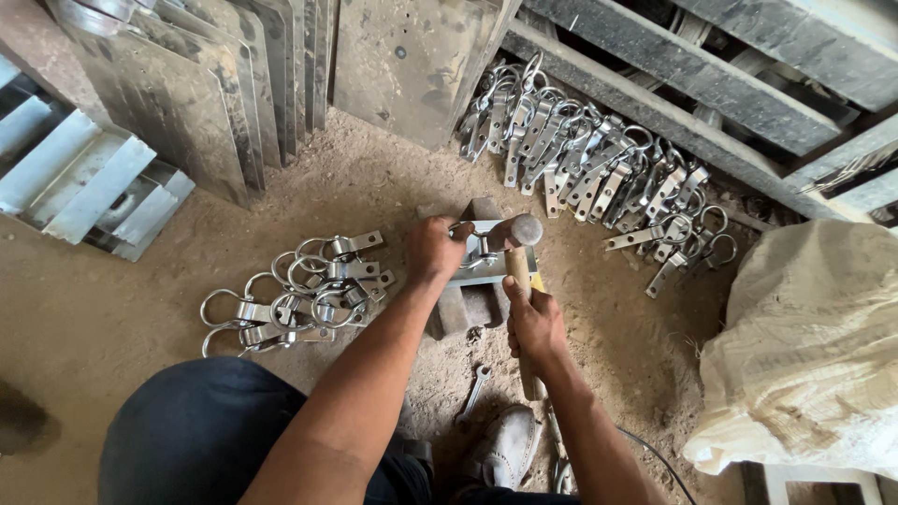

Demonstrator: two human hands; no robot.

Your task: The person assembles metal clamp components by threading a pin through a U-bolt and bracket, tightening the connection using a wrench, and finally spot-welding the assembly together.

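The metal clasp (484,251), a flat shiny steel strap with a ring at one end, lies on a flat steel plate (486,271) atop a dark iron block (465,307) set in the sandy floor (374,178). The left hand (432,251) is clenched on the clasp, pinning it to the plate. The right hand (535,323) is wrapped around the wooden handle of one hammer (517,271), whose rounded steel head rests just above the clasp. One small spanner (473,393) lies in the dust near the person's pale shoe (507,449).

To the left, a loose pile of about ten like clasps (299,290), rings and straps tangled, sits on the floor. Beyond the block, a far larger heap of clasps (589,178), too many to count, lies in a row along a dark wooden beam (655,112). Grey, scuffed sheet-metal plates (215,103) lean upright at the back left, and one lumpy white woven sack (814,346) stands at the right.
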